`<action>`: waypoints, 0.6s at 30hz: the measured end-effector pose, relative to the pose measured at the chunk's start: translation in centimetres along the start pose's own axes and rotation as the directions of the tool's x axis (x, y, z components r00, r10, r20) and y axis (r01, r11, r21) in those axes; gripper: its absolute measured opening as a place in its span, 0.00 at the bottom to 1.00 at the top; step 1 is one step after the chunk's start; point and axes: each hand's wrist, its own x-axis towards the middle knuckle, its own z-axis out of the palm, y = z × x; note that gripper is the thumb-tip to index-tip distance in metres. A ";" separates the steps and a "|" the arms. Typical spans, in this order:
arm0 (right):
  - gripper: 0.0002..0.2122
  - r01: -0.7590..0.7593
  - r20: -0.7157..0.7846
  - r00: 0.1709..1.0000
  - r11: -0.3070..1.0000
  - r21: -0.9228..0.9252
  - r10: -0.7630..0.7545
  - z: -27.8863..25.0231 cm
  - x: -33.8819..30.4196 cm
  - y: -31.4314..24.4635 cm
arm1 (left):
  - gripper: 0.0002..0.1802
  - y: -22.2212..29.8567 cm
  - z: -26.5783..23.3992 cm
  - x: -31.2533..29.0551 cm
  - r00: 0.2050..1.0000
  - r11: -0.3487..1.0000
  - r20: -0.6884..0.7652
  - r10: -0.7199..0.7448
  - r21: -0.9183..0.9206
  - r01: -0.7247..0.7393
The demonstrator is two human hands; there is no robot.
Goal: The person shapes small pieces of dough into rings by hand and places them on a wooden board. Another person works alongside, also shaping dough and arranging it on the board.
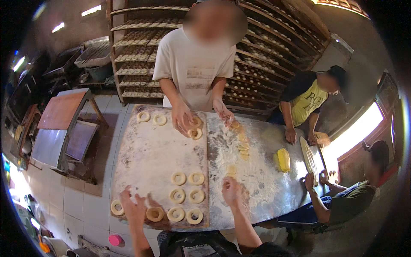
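Note:
My left hand [133, 204] is over the near left part of a floured board [150, 154], fingers apart and nothing seen in them. One dough ring [117, 207] lies just left of it and another dough ring [155, 214] to its right. Further right on the board, several more rings sit in rows. Over the floured metal tabletop [265, 188], my right hand [232, 189] has its fingers curled together. Whatever they hold is hidden. A flat dough piece [231, 169] lies just beyond those fingertips.
Across the table, a person [192, 64] handles dough rings at the board's far edge. Several dough pieces [242, 143] lie on the metal. To the right are a yellow packet [283, 160], a long dough strip [308, 158] and two people. Racks of trays [137, 55] stand behind.

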 end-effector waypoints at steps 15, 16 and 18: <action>0.19 -0.183 0.420 0.905 0.824 0.536 -0.071 -8.6 2.2 4.2 | 0.21 20.1 18.0 -11.2 0.712 0.968 0.684 0.160 -0.249 0.021; 0.20 -0.215 0.436 0.895 0.764 0.608 -0.096 -9.9 1.6 4.1 | 0.21 20.6 18.1 -11.7 0.707 0.952 0.686 0.175 -0.300 0.055; 0.20 -0.227 0.441 0.885 0.693 0.685 -0.146 -11.9 1.1 3.7 | 0.19 21.7 18.0 -12.4 0.719 0.878 0.672 0.178 -0.438 0.191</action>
